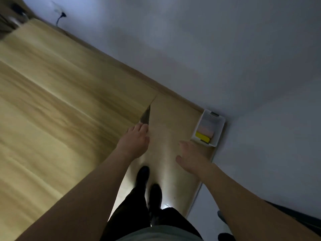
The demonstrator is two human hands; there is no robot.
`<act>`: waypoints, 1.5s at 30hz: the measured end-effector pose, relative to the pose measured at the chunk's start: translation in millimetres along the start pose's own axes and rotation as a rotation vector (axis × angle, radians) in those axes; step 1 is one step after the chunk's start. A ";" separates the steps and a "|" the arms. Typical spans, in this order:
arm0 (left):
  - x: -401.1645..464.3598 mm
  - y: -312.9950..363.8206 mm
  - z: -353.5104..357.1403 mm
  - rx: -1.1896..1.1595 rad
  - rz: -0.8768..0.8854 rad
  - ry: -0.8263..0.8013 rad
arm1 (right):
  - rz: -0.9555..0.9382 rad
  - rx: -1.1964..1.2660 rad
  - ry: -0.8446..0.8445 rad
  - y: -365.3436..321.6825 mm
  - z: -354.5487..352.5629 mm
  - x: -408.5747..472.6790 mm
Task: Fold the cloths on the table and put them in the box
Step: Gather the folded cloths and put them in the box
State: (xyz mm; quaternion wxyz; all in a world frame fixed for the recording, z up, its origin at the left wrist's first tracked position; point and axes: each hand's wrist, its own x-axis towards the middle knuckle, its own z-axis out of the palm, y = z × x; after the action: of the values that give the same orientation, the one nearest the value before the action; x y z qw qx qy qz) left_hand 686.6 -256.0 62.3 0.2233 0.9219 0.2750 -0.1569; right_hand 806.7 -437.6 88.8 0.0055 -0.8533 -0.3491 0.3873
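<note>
A white plastic box (218,131) stands on the floor in the corner of the wall, at the right. Inside it lie a folded pink cloth (206,129) and a folded yellow cloth (202,136). My right hand (189,157) hovers just left of and below the box, fingers spread, holding nothing. My left hand (137,141) hangs by the near corner of the light wooden table (60,101), palm down and holding nothing. The picture is tilted and blurred by motion.
My legs in black trousers and dark shoes (147,186) stand on the beige floor (170,122) between table and wall. A white wall (225,58) runs behind. A black cable (60,16) hangs at the far left corner. Dark objects sit at the lower right.
</note>
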 end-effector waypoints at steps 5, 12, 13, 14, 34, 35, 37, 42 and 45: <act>-74.9 -56.3 14.6 0.002 -0.115 0.035 | -0.068 -0.051 -0.027 -55.6 45.9 -15.9; -164.3 -119.0 41.7 0.014 -0.113 0.053 | -0.105 -0.057 -0.035 -131.9 107.9 -48.2; -176.6 -129.4 45.4 0.027 -0.099 0.056 | -0.101 -0.050 -0.022 -143.3 117.4 -55.9; -188.6 -140.5 48.9 0.041 -0.087 0.059 | -0.091 -0.036 -0.013 -155.0 127.4 -64.2; -417.0 -310.9 109.8 -0.063 -0.218 0.163 | -0.078 0.049 -0.109 -311.0 345.7 -187.1; -426.1 -321.1 113.4 -0.076 -0.225 0.171 | -0.077 0.069 -0.115 -321.1 358.3 -193.4; -441.4 -342.3 118.4 -0.121 -0.230 0.181 | -0.066 0.108 -0.122 -340.1 382.2 -205.5; -489.4 -407.3 126.0 -0.139 -0.124 0.252 | -0.027 0.247 -0.070 -401.8 445.2 -229.8; -522.7 -447.5 129.2 -0.162 -0.080 0.319 | -0.009 0.348 -0.058 -445.5 474.8 -235.7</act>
State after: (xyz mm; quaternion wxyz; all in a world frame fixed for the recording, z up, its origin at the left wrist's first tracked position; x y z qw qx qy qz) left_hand -11.1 -213.6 22.1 0.2442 0.9023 0.3554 0.0051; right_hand 120.0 -366.1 36.0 0.1447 -0.8264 -0.2804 0.4664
